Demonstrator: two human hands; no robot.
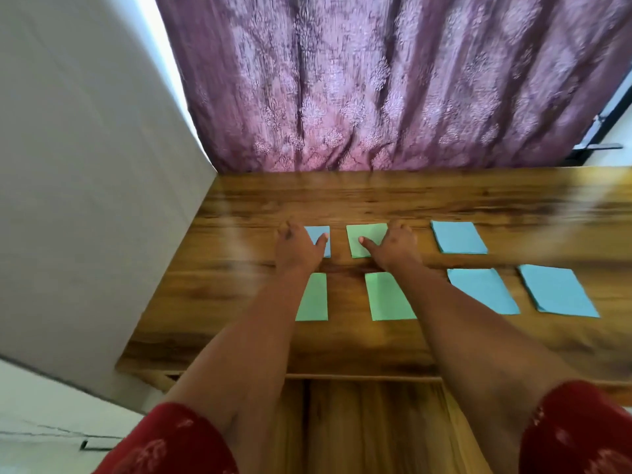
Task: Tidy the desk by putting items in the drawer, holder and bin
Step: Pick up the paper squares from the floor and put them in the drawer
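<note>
Seven flat paper rectangles (459, 237) | glossy wood desk (376, 196) | left hand (297, 247), right hand (396, 246) press two (apparently flat-fingered, blurred)

The scene was brightly lit by daylight that came through the patterned purple curtain (393, 80), with overexposed white strips along its left and right edges. Pale glare streaked the glossy brown wooden desk (376, 200), strongest at its left side and far right. Motion blur softened the whole picture, smearing the curtain's pattern and the edges of the blue and green paper sheets. Wide-angle distortion bent the plain white wall (85, 183) and the desk's edges outward. Shadows were faint.
</note>
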